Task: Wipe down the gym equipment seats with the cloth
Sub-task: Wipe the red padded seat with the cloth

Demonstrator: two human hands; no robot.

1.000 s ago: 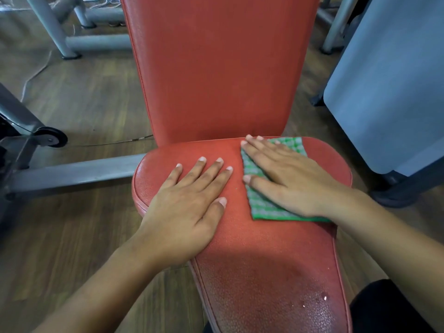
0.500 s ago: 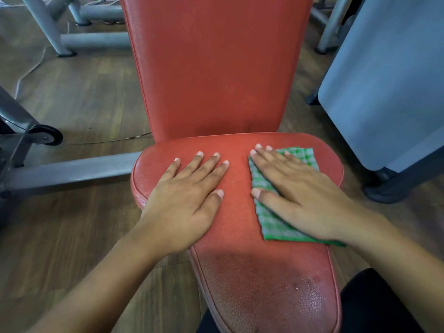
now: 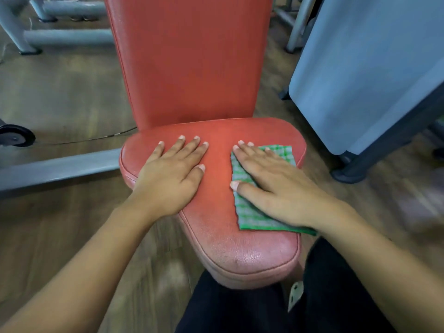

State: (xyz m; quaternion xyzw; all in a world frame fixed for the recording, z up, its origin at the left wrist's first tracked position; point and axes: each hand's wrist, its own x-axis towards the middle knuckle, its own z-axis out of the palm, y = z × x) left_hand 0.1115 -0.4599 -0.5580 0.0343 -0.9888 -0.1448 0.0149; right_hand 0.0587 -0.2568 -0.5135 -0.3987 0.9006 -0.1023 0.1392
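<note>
Here both hands lie flat on the red seat [image 3: 216,179], right hand [image 3: 276,188] pressing the cloth [image 3: 249,217], left hand [image 3: 171,174] bare

A folded green-and-white checked cloth [image 3: 249,212] is pressed flat onto the right side of a red padded vinyl seat [image 3: 216,236] by the right hand [image 3: 276,188], fingers spread. The left hand [image 3: 171,177] is laid palm-down on the seat's left side. An upright red backrest [image 3: 187,61] is seen behind, above a brown wooden floor [image 3: 60,92].

One head-worn view looks forward and steeply down, close over the red seat [image 3: 216,241]; no second view.
</note>
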